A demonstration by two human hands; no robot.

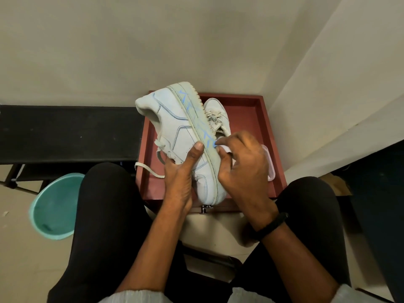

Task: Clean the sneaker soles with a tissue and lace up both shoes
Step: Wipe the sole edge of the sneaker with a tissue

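The left hand [181,171] grips 1 sneaker [175,125], tipped sideways over the tray [251,99]; the right hand [242,162] pinches a tissue [225,148] against its sole. The other sneaker [215,110] sits at 1 o'clock, in the tray.

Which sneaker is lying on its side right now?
The sneaker gripped by the left hand, with blue scribbles along its sole edge. The other sneaker sits upright in the tray behind it.
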